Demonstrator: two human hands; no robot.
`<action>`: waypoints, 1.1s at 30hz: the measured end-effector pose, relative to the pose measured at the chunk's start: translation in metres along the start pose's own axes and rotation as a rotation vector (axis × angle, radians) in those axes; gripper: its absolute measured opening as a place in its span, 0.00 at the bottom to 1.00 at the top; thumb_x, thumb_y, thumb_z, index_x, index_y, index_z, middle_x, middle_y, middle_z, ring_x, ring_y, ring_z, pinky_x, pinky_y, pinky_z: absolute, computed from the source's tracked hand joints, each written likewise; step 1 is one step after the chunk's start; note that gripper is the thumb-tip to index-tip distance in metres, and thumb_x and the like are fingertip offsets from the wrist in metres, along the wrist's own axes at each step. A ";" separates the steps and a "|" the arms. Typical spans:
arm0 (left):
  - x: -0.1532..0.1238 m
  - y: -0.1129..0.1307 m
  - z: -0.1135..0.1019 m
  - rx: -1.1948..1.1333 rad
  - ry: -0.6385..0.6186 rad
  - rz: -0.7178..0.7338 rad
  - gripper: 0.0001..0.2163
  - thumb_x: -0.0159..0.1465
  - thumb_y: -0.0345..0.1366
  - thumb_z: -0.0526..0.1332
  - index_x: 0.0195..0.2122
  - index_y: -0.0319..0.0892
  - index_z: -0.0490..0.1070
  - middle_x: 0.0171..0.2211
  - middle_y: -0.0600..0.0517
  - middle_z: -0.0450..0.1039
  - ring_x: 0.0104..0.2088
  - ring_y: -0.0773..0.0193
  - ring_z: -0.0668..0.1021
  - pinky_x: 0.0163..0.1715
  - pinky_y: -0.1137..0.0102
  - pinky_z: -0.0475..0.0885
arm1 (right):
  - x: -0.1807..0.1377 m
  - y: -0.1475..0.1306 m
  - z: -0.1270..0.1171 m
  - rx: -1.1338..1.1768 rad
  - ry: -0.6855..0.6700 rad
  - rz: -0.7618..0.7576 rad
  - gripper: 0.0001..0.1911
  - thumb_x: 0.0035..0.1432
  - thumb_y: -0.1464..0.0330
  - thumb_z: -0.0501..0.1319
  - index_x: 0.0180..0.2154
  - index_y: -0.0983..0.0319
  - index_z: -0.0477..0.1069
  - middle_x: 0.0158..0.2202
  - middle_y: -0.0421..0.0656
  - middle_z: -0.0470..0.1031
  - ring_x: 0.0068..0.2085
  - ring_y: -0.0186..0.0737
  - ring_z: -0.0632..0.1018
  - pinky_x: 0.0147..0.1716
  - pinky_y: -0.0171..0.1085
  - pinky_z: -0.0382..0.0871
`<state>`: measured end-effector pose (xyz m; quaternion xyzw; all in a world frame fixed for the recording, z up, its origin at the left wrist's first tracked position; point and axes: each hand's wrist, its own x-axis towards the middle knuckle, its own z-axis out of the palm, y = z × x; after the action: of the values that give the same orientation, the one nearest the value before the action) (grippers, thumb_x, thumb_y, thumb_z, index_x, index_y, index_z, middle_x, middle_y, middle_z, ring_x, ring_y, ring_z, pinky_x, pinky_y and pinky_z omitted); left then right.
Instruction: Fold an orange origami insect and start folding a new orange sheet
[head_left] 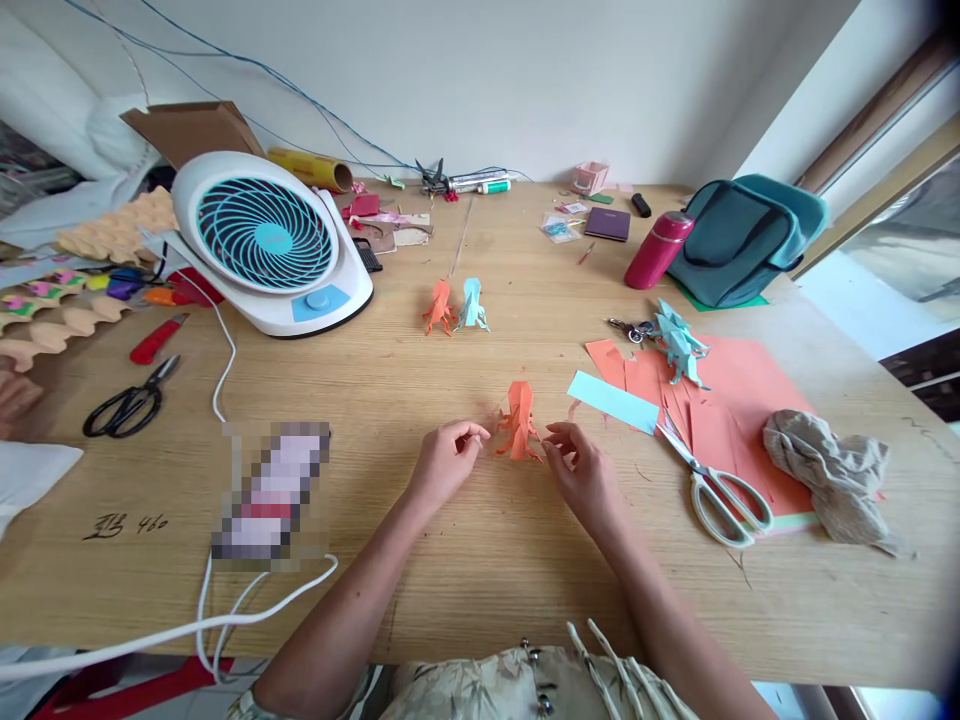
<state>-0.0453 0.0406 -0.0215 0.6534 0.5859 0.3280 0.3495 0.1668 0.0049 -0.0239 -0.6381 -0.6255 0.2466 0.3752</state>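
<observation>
A wood-grained counter [487, 560], seen from above. At far left, one pair of black-handled scissors [144, 392] lies below one red cutter [156, 340]; beside them stands a white plastic fan [274, 238] with a round, spiral-ribbed blue grille. A pixelated object [277, 490] rests nearer the front edge. Farther back, two folded paper figures stand side by side: a rear orange figure [439, 303] and a pale blue figure [472, 302], both angular, with thin splayed legs. Nearer, the left hand [448, 458] has its fingers loosely curled just beside the front orange figure [518, 420], which stands upright between the hands; whether this grip is closed cannot be told. The right hand [581, 465] is bent at the figure's other side, its fingertips at a thin leg; whether its grip pinches the paper cannot be told. Farther right lie one flat light-blue strip [611, 402] and a spiky light-blue paper cluster [679, 345], its number of figures unclear. A smooth pink bottle [658, 252] partly hides a teal fabric bag [742, 245]. White-handled scissors [703, 470] and a crumpled grey cloth [821, 465] overlie matte orange sheets [757, 375].
</observation>
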 end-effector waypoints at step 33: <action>-0.019 -0.011 -0.011 -0.408 0.059 -0.062 0.11 0.63 0.37 0.56 0.34 0.42 0.78 0.28 0.52 0.76 0.28 0.65 0.75 0.30 0.73 0.67 | 0.191 -0.047 0.056 -0.659 0.072 0.130 0.39 0.63 0.63 0.55 0.69 0.72 0.44 0.44 0.64 0.79 0.44 0.62 0.80 0.40 0.52 0.71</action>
<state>-0.0619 0.0234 -0.0255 0.5409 0.5372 0.4479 0.4672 0.1122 0.1994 0.0095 -0.7719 -0.6159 0.0320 0.1543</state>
